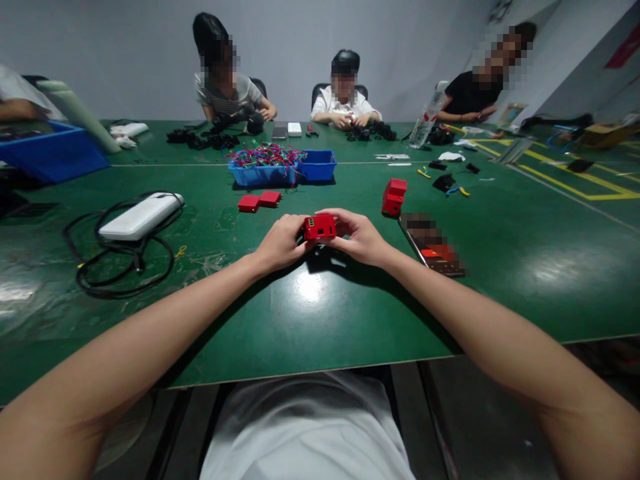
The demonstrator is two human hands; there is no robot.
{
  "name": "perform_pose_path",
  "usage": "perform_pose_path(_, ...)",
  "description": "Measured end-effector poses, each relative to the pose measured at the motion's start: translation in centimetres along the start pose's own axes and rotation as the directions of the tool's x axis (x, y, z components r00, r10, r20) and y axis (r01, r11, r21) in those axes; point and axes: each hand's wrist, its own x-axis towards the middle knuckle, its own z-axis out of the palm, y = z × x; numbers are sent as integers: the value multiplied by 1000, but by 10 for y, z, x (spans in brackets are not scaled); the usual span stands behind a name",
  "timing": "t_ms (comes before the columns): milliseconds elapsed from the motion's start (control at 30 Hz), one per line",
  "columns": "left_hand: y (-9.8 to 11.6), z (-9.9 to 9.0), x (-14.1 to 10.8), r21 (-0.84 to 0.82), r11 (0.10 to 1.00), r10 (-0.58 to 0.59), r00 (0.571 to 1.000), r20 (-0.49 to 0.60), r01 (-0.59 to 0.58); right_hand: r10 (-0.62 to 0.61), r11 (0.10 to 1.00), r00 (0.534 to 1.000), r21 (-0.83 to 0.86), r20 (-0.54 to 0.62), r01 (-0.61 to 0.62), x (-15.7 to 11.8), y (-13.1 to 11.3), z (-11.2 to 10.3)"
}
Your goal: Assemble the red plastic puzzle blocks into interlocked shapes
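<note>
Both hands hold one small red box (321, 227) just above the green table, its face with dark cut-outs and a small green part turned toward me. My left hand (284, 241) has its fingers closed on the box's left end. On the right end, my right hand (361, 237) grips it between thumb and fingers. Beyond my left hand lie two flat red pieces (260, 201), touching at a corner. Past my right hand stand more red boxes (395, 197), placed together. A phone (431, 247) with a lit screen lies near my right forearm.
A blue bin (265, 175) full of coloured wires stands ahead, beside a second blue bin (320, 167). At left lie a white power bank (143, 217) and a coiled black cable (100, 290). A plastic bottle (426, 123) stands back right. Several people sit around the table.
</note>
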Motion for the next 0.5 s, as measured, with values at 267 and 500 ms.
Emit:
perform_pose_path(267,0,0,1,51,999,12,1000,5,-12,-6,997,994,-75,-113,-2,2,-2,1)
perform_pose_path(500,4,-1,0,-12,998,59,997,51,-59,25,999,992,-32,-123,-29,3,2,0)
